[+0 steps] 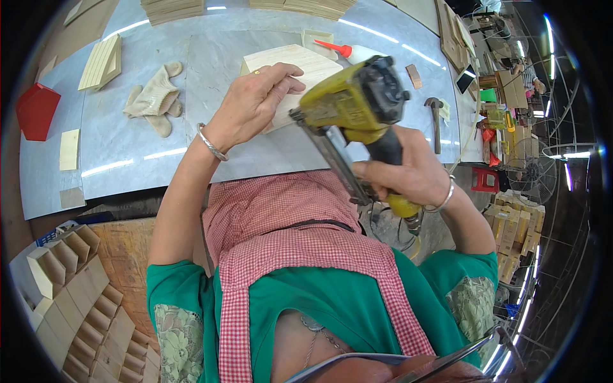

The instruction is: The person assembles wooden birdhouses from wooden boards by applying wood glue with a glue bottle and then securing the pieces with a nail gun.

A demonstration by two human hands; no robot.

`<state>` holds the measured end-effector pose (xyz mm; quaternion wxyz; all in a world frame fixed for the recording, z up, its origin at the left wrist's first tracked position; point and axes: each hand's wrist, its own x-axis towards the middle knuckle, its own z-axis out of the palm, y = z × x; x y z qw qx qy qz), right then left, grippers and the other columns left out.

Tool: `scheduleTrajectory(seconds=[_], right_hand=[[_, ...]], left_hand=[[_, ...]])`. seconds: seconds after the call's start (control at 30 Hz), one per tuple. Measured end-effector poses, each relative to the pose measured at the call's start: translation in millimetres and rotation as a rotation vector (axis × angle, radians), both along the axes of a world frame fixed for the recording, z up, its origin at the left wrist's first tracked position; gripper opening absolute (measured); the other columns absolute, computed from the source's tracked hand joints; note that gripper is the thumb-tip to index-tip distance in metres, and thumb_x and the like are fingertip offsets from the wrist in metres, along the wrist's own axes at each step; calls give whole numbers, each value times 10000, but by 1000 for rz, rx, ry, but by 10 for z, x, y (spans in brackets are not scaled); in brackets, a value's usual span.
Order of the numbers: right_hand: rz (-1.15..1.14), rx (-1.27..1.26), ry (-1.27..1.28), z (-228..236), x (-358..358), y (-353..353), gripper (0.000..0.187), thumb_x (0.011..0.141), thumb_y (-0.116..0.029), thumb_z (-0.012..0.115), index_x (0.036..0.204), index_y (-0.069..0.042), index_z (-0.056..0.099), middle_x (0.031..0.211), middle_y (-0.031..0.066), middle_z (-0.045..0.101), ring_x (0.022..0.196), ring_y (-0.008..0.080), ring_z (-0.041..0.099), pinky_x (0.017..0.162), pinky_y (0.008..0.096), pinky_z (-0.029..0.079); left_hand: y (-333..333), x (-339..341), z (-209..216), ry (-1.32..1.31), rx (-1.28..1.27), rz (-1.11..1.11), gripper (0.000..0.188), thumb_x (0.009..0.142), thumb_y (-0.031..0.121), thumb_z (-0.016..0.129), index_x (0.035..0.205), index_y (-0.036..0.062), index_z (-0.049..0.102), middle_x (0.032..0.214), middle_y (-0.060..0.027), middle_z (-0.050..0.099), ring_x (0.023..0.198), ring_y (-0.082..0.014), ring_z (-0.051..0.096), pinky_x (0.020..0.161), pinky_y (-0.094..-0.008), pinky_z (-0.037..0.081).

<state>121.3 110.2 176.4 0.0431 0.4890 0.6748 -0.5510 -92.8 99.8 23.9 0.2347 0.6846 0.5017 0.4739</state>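
Observation:
My right hand is wrapped round the grip of a yellow and black nail gun, raised in front of me over the table's near edge. The gun's nose points left, toward my left hand. That hand lies over the left side of a pale, angular wooden piece on the table, its fingers bent and close together against it; part of its grip is hidden. The gun covers the piece's right lower part. Just beyond the piece lies a glue bottle with a red nozzle, beside a small wooden frame.
A glove, stacked wooden strips and a red angular piece lie on the table's left. To the right are a hammer and a small brown block. Wooden boxes are stacked at lower left.

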Motion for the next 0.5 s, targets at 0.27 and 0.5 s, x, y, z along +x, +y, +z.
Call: scheduleTrajectory(seconds=[0.27, 0.5], right_hand=[[-230, 432, -256, -277, 742, 461, 396, 748, -197, 671, 1020, 62, 547, 627, 92, 588, 471, 126, 569, 457, 273, 458], [-15, 1048, -567, -1246, 1539, 1014, 470, 746, -275, 619, 1084, 33, 512, 673, 223, 617, 614, 367, 626, 580, 460, 492]], left_hand=[[-64, -103, 53, 588, 107, 139, 654, 712, 462, 690, 1233, 106, 516, 1355, -145, 417, 1270, -388, 339, 1023, -488, 307], [25, -133, 183, 666, 2, 70, 745, 624, 422, 728, 1269, 132, 495, 1342, -149, 402, 1231, -395, 361, 1037, -490, 288]])
